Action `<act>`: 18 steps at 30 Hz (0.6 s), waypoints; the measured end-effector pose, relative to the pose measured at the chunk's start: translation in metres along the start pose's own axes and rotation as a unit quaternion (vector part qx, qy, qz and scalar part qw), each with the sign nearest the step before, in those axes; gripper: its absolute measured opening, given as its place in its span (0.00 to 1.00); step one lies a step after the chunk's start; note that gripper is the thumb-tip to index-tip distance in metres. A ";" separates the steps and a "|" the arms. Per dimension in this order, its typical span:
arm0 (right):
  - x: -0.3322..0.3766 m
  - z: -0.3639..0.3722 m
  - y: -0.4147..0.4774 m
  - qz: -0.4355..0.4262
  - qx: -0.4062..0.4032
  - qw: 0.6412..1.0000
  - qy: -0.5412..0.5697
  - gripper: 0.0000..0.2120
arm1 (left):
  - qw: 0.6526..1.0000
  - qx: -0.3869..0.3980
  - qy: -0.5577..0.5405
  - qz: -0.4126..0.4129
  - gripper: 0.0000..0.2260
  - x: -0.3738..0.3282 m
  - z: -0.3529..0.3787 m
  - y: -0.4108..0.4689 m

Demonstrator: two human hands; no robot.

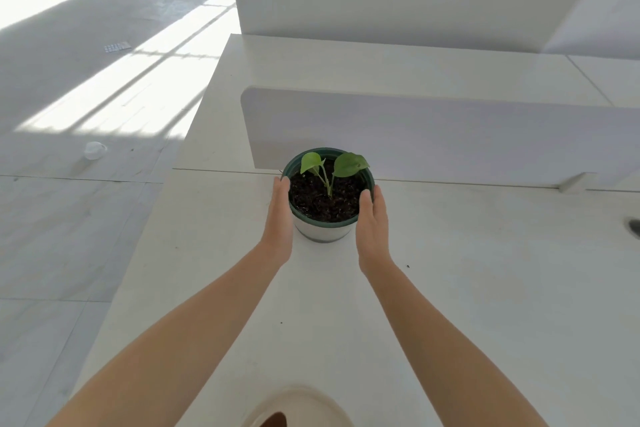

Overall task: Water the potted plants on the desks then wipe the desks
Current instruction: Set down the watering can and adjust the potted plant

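A small potted plant (pixel 328 194) with two green leaves, dark soil, a green rim and a white body stands on the white desk (pixel 485 288), close to the low divider panel. My left hand (pixel 278 218) lies flat against the pot's left side with straight fingers. My right hand (pixel 372 222) lies flat against its right side the same way. Both forearms reach forward over the desk. No watering vessel or cloth is in either hand.
A white divider panel (pixel 450 135) runs across behind the pot. A second desk surface (pixel 415 69) lies beyond it. A round pale object (pixel 298 406) sits at the desk's near edge. The tiled floor (pixel 86 97) at left holds a small plastic cup (pixel 94 150).
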State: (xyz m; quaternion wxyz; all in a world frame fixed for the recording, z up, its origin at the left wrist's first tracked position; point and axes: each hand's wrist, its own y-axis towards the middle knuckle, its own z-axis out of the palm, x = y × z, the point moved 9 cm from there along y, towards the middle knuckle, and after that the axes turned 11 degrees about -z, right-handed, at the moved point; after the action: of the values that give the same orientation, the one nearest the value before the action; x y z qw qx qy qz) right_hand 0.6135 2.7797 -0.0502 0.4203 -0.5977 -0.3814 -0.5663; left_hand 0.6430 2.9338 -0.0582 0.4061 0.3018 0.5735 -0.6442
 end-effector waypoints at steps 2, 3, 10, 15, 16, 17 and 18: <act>0.003 -0.001 0.008 0.017 -0.004 1.000 0.014 0.22 | 1.000 0.004 0.001 -0.023 0.33 0.012 0.004 -0.003; 0.006 -0.002 0.011 0.023 -0.002 1.000 0.017 0.22 | 1.000 0.004 0.000 -0.028 0.30 0.015 0.005 -0.007; 0.017 -0.040 -0.026 0.024 -0.014 0.999 -0.020 0.23 | 0.994 -0.096 -0.037 -0.027 0.27 -0.006 -0.038 -0.050; 0.020 -0.076 -0.096 0.017 -0.012 0.999 -0.039 0.17 | 0.991 -0.106 -0.067 0.053 0.12 -0.026 -0.084 -0.135; 0.023 -0.080 -0.111 0.013 -0.004 0.999 -0.040 0.15 | 0.989 -0.110 -0.070 0.075 0.10 -0.026 -0.095 -0.154; 0.026 -0.083 -0.127 0.008 0.005 0.999 -0.045 0.13 | 0.986 -0.118 -0.071 0.095 0.10 -0.024 -0.106 -0.172; 0.029 -0.085 -0.141 0.001 0.014 0.999 -0.053 0.12 | 0.983 -0.129 -0.073 0.110 0.11 -0.020 -0.117 -0.189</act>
State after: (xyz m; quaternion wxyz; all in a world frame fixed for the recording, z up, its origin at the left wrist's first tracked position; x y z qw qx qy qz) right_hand 0.4533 2.7499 -0.0111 0.4090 -0.6211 -0.4103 -0.5278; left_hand 0.4795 3.0552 0.0335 0.5507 0.2611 0.5838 -0.5365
